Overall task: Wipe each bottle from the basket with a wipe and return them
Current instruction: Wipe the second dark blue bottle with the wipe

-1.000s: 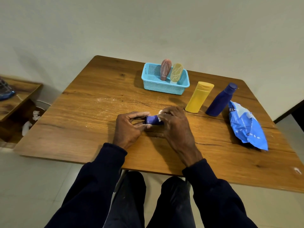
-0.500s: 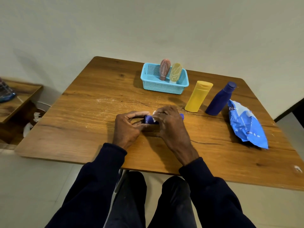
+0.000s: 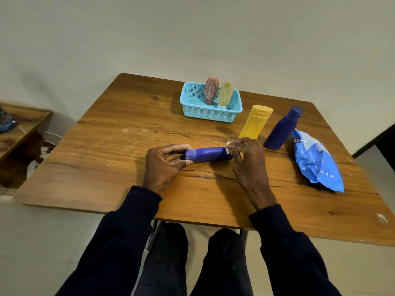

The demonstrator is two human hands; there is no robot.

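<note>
Fingers (image 3: 178,147) of your left hand (image 3: 162,165) pinch the tube (image 3: 208,154) end; right hand (image 3: 248,159) grips the wipe (image 3: 228,148). Probably light, slick: hold ends.

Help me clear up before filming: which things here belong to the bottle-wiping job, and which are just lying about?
Job: purple tube in left hand, wipe in right hand, basket, pink bottle, patterned yellow bottle, plain yellow bottle, dark blue bottle, wipes pack.
Lying about: shoe, side shelf, white scraps below it.
</note>
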